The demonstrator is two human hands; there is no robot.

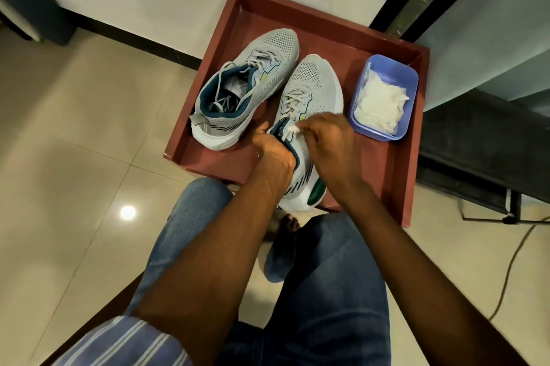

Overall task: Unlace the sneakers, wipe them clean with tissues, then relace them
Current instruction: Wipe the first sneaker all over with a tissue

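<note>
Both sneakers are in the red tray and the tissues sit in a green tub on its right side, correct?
Not quite: the tub is blue-purple, not green, as the head view shows. Both sneakers are in the red tray, tissues on its right side.

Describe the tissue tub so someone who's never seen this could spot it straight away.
Find the reddish-brown tray on the tiled floor. The tub sits in its right side, beside the two grey sneakers. It is the only blue plastic thing there, filled with crumpled white tissues.
</note>
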